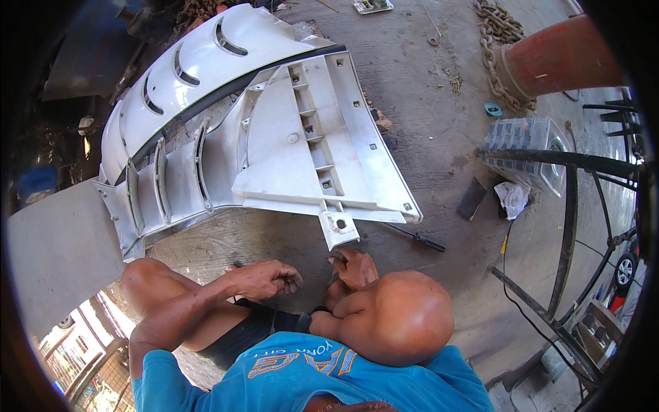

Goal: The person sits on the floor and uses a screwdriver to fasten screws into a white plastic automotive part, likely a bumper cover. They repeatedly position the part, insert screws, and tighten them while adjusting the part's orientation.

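A white louvred car body panel [274, 130] lies on the concrete in front of me, its ribbed inner side facing up. Its square tab with a hole [338, 231] points toward me. My right hand [355, 268] is just below this tab, fingers bent; whether they touch it I cannot tell. My left hand [266, 279] hovers over my bent leg, left of the tab, with its fingers curled in. Anything small inside either hand is hidden. Beside the tab, partly under the panel's edge, lies a screwdriver-like tool with a dark handle [429, 242].
A second white panel with curved slots [199, 55] lies behind the first. To the right are a clear compartment box [525, 147], a white crumpled bag [512, 198], a dark flat piece [471, 199], a black metal frame [570, 226], a red cylinder [570, 55] and a heavy chain [491, 41].
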A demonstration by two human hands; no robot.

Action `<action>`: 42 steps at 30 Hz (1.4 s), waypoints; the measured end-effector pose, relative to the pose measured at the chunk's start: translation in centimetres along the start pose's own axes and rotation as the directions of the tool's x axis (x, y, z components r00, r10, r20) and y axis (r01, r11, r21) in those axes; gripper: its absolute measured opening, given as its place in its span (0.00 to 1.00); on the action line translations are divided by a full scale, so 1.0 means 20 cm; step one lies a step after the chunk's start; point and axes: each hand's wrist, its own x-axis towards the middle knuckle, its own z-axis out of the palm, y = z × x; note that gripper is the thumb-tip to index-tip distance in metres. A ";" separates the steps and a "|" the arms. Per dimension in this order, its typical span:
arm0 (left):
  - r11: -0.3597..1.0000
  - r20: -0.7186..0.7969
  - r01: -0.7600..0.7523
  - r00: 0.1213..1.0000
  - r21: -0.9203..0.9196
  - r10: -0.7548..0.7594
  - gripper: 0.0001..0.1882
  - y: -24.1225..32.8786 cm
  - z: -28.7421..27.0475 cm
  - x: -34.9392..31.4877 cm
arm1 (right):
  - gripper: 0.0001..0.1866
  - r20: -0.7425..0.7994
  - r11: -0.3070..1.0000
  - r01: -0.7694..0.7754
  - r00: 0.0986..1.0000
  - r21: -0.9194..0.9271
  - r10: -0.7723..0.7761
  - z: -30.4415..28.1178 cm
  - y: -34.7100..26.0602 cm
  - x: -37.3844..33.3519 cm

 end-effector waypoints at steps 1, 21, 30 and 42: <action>1.000 -0.004 -0.004 1.000 -0.007 0.004 0.21 0.00 -0.01 0.00 | 0.16 0.003 1.000 -0.002 1.000 0.003 0.002 0.00 -0.01 0.00; 0.976 0.062 0.070 0.996 -0.206 -0.058 0.13 -0.08 0.02 0.03 | 0.15 -0.060 1.000 0.020 0.998 -0.003 -0.020 -0.02 -0.02 0.00; 0.991 0.038 0.103 0.994 -0.080 -0.100 0.14 0.03 -0.01 0.00 | 0.15 -0.209 0.999 0.055 0.976 0.000 -0.053 -0.04 -0.01 -0.03; 0.990 0.055 0.100 0.994 -0.098 -0.095 0.22 0.03 -0.01 0.01 | 0.16 -0.083 1.000 -0.013 0.996 0.015 0.014 -0.05 -0.01 -0.03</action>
